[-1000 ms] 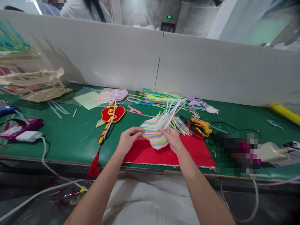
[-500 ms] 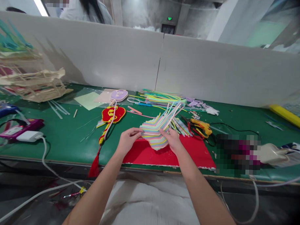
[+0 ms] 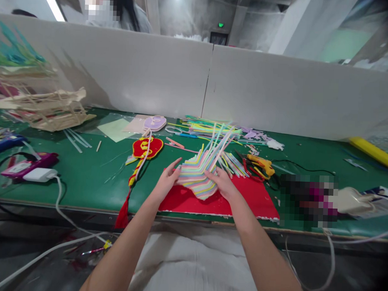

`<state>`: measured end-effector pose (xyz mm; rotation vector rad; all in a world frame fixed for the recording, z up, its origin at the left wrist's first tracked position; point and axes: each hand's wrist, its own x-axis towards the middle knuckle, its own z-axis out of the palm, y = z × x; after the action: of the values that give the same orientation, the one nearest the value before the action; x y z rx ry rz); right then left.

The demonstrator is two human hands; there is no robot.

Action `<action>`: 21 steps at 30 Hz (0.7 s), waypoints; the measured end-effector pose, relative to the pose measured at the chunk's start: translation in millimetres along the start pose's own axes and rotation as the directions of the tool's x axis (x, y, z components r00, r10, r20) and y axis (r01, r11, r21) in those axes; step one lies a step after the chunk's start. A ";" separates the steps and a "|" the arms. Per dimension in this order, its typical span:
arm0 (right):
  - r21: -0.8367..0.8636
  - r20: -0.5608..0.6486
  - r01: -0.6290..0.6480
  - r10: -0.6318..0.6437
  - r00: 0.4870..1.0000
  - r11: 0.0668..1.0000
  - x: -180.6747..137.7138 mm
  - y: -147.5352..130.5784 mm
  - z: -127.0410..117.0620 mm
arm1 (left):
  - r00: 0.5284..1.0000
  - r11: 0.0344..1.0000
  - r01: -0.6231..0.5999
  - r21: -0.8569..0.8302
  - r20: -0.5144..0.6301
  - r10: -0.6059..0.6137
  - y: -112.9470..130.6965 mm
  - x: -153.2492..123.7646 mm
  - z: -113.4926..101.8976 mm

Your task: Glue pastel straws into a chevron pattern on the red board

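A striped chevron piece of pastel pipe cleaners [image 3: 197, 173], in pink, yellow, blue and white, is held just over a red board [image 3: 256, 196]. Long loose ends stick up from its top right. My right hand [image 3: 225, 184] grips its right side, thumb on the front face and the other fingers partly hidden behind. At the left edge is my left hand [image 3: 167, 179], its index finger and thumb apart; whether the thumb touches the edge I cannot tell. Behind the piece lies a bundle of loose pipe cleaners [image 3: 238, 166].
To the left lies a red and yellow fan-shaped ornament [image 3: 147, 148] with a tassel. Yellow-handled pliers [image 3: 260, 162] rest at right. More pipe cleaners [image 3: 210, 128] lie at the back before a white partition [image 3: 145, 71]. A purple glue gun-like device [image 3: 31, 165] and a stick model [image 3: 52, 111] stand left.
The striped piece has shifted slightly down and tilted, its loose ends spreading wider. My left hand's fingers have parted from their pinch on its left edge; my right hand keeps its grip.
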<state>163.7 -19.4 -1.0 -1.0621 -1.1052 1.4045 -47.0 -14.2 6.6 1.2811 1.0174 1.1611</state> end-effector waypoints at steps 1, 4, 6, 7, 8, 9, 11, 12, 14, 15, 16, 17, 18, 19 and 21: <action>-0.016 0.034 -0.019 0.020 0.999 1.000 -1.3 -1.1 0.7 | 1.000 1.000 -0.005 0.010 -0.003 0.005 -0.4 -0.2 -0.7; -0.069 0.074 -0.033 0.038 0.997 0.997 -2.8 -3.6 1.1 | 1.000 0.998 -0.026 0.058 -0.014 0.027 -1.3 -0.5 -3.1; -0.109 0.022 0.002 0.000 1.000 0.994 -0.8 -3.5 -0.9 | 0.999 0.994 -0.038 0.103 -0.008 0.039 -1.7 0.1 -4.2; -0.133 -0.022 0.028 -0.031 0.999 0.991 1.1 -2.7 -2.7 | 0.999 0.990 -0.044 0.130 -0.001 0.044 -2.0 0.7 -4.5; -0.162 -0.070 0.055 -0.067 0.995 0.985 3.3 -1.4 -4.8 | 0.999 0.986 -0.051 0.160 0.005 0.050 -2.4 1.4 -4.5; -0.196 -0.118 0.081 -0.106 0.987 0.977 5.6 0.4 -7.1 | 0.998 0.980 -0.059 0.192 0.010 0.058 -3.1 2.2 -4.3; -0.274 -0.198 0.127 -0.185 0.963 0.953 9.9 4.8 -11.3 | 0.997 0.963 -0.081 0.256 0.020 0.079 -4.9 3.6 -3.1; -0.316 -0.226 0.144 -0.222 0.948 0.938 11.7 7.2 -12.7 | 0.996 0.953 -0.094 0.287 0.025 0.091 -6.0 4.0 -2.2; -0.397 -0.259 0.170 -0.287 0.922 0.902 13.7 11.3 -13.7 | 0.993 0.932 -0.116 0.344 0.037 0.110 -8.2 4.2 -0.2; -0.433 -0.267 0.179 -0.315 0.911 0.884 14.2 12.7 -13.3 | 0.992 0.921 -0.125 0.370 0.045 0.116 -9.2 3.9 0.8; -0.465 -0.272 0.185 -0.339 0.901 0.866 14.2 13.5 -12.6 | 0.991 0.910 -0.133 0.394 0.054 0.121 -10.0 3.5 1.7; -0.496 -0.279 0.190 -0.362 0.889 0.847 14.0 13.4 -12.0 | 0.990 0.899 -0.140 0.416 0.064 0.125 -10.7 2.9 2.4; -0.526 -0.290 0.191 -0.386 0.876 0.829 13.6 12.4 -11.8 | 0.989 0.888 -0.147 0.436 0.073 0.127 -11.3 2.5 2.8; -0.557 -0.305 0.189 -0.411 0.859 0.809 13.0 10.3 -12.5 | 0.988 0.877 -0.153 0.455 0.081 0.130 -11.8 2.1 2.9; -0.619 -0.341 0.173 -0.460 0.819 0.766 10.8 3.0 -18.6 | 0.986 0.859 -0.164 0.485 0.093 0.135 -13.0 1.9 2.2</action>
<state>180.3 -7.3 -8.1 -1.4504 -1.2815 0.4688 -43.8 -12.0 -6.1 1.8146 1.2380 1.0029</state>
